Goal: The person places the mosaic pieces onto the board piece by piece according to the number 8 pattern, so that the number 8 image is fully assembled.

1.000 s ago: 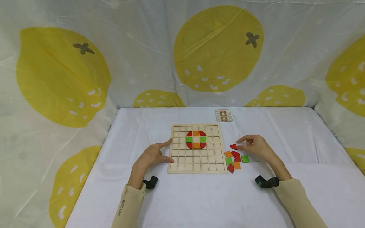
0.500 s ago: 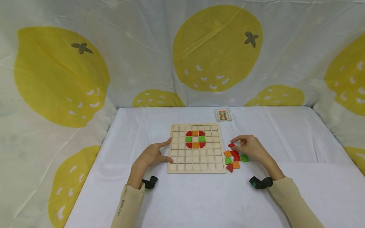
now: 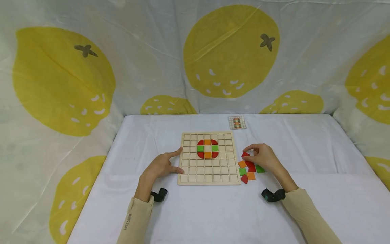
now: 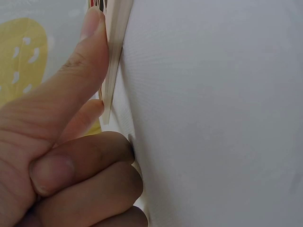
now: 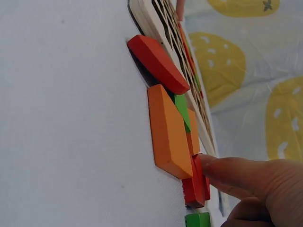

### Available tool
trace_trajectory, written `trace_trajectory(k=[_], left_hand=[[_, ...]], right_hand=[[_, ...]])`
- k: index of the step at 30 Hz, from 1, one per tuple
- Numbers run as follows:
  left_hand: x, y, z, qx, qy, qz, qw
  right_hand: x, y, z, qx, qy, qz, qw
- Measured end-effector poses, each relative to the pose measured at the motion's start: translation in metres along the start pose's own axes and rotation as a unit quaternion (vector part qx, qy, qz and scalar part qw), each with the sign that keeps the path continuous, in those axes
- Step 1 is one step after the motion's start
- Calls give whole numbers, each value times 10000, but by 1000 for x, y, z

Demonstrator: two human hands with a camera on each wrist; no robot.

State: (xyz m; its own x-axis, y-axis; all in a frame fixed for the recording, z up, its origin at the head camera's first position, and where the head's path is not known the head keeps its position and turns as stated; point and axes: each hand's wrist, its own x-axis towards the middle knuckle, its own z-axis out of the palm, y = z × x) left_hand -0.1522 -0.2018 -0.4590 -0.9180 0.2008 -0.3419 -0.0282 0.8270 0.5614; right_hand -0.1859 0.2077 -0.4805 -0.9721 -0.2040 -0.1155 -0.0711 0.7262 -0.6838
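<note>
The square wooden grid board (image 3: pixel 195 171) lies on the white cloth. In its upper middle, red, orange and green tiles form a ring around one bare cell. My left hand (image 3: pixel 160 165) has thumb and index finger stretched apart against the board's left edge; in the left wrist view its other fingers (image 4: pixel 90 189) are curled. Right of the board, my right hand (image 3: pixel 265 157) pinches a red quarter-round tile (image 3: pixel 245 154) between thumb and index finger. Loose tiles lie below it, among them an orange square (image 3: pixel 251 176), a green square (image 3: pixel 242 171) and a red quarter-round (image 3: pixel 244 179).
A small pattern card (image 3: pixel 237 122) lies behind the board, toward the right. Another green tile (image 3: pixel 260 168) is partly under the right hand. White cloth (image 3: pixel 210 213) covers the table, and a lemon-print curtain (image 3: pixel 164 51) hangs behind it.
My right hand has shifted slightly left toward the board, and the red quarter-round tile in its fingers has turned. The left hand and the board stay in place.
</note>
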Motion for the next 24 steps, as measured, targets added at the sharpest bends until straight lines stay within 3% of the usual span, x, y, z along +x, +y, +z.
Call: trace_trajectory(k=[6, 12, 24], left_hand=[[-1, 2, -1, -33, -4, 15, 10000], [-1, 1, -1, -8, 4, -11, 10000], [-1, 0, 2, -51, 33, 48, 10000]], right_hand=[[0, -2, 1, 55, -253, -105, 9996], [0, -3, 4, 52, -113, -245, 9996], [-2, 1, -3, 11, -109, -56, 9999]])
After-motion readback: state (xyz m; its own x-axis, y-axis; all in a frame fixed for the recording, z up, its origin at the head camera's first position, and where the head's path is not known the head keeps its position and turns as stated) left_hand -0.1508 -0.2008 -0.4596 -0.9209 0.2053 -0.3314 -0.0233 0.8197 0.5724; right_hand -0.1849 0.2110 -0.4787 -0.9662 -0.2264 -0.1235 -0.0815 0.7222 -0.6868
